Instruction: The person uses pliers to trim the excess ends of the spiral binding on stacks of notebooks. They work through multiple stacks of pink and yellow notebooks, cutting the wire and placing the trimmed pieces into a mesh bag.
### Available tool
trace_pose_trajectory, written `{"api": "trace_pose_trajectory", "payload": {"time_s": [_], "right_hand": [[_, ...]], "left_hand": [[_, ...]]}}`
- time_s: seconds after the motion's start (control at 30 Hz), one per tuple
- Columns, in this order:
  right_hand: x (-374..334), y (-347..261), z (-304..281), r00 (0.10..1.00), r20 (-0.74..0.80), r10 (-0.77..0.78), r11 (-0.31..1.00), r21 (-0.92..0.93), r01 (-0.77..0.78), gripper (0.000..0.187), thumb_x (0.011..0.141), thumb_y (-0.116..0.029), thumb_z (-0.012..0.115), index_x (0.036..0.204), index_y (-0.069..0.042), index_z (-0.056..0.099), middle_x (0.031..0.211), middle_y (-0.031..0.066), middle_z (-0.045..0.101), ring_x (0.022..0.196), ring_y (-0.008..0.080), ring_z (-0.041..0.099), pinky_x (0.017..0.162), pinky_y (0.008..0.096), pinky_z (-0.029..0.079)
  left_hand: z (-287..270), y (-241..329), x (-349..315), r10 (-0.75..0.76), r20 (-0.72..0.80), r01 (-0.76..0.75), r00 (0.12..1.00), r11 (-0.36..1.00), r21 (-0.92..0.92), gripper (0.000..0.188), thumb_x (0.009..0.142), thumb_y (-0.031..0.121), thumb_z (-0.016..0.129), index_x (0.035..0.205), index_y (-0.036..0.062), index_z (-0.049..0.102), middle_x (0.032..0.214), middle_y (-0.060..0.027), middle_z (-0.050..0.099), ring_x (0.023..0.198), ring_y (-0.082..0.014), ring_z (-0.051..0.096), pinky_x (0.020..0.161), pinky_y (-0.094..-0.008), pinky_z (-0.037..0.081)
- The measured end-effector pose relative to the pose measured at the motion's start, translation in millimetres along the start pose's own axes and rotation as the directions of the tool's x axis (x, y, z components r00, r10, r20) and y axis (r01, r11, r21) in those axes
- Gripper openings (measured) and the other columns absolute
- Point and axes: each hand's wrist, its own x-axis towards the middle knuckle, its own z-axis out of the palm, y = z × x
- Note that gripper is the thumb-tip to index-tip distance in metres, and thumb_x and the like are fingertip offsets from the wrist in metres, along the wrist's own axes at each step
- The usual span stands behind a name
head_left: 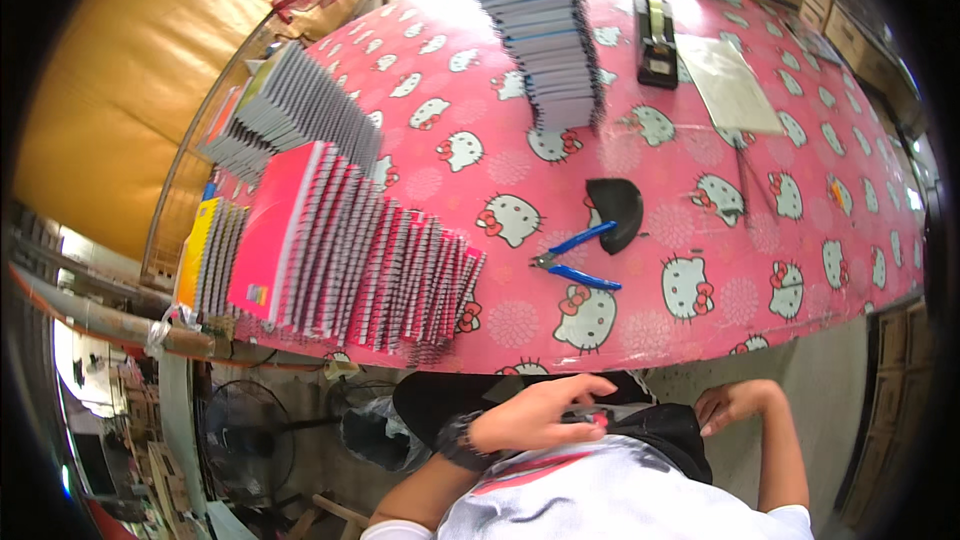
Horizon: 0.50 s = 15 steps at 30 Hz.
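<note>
The left hand (545,412) is hanging open on the near side of the pliers (582,278), the right hand (738,403) is resting to their near right, grip impossible to tell, and pink notebooks (365,258) are standing left of them, probably needing straight lifting to avoid snagging

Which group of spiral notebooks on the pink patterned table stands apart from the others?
The tall stack of white-and-blue notebooks; the pink row, yellow row and grey row crowd together at left.
</note>
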Motion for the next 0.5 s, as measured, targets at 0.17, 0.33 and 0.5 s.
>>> {"api": "trace_pose_trajectory", "payload": {"time_s": [0.17,0.33,0.5], "right_hand": [[-36.5,-143.4,-74.3,0.709,-0.227,-0.668,0.744,-0.188,0.641,0.051,0.078,-0.028,0.076,0.115,0.002,0.058,0.107,0.0157,0.066,0.096,0.0249,0.064,0.086,0.0361,0.049],[61.9,-229.1,-83.0,0.417,-0.464,-0.782,0.533,-0.844,0.059,0.078,0.069,-0.041,0.078,0.131,-0.005,0.046,0.134,0.0164,0.046,0.13,0.0334,0.037,0.111,0.0536,0.02],[87.7,-248.0,-93.0,0.631,-0.394,-0.668,0.524,-0.852,0.022,0.087,0.064,-0.044,0.079,0.134,-0.007,0.043,0.127,0.0152,0.047,0.127,0.0331,0.038,0.11,0.059,0.017]], "left_hand": [[-25.3,12.6,-83.8,0.068,-0.382,-0.137,0.922,0.979,-0.154,0.045,0.082,0.019,0.073,0.119,-0.0006,0.056,0.111,-0.0104,0.063,0.102,-0.0185,0.061,0.09,-0.0315,0.046],[-17.1,13.9,-120.2,0.084,-0.979,-0.352,0.187,0.936,0.013,0.015,0.084,0.009,0.071,0.093,0.0018,0.061,0.082,-0.0038,0.064,0.075,-0.0091,0.059,0.073,-0.0241,0.047],[-25.4,-14.1,-114.6,0.147,-0.989,0.042,0.004,0.988,0.147,0.02,0.08,0.014,0.075,0.091,0.002,0.063,0.079,-0.0018,0.065,0.068,-0.0084,0.056,0.063,-0.0233,0.043]]}}
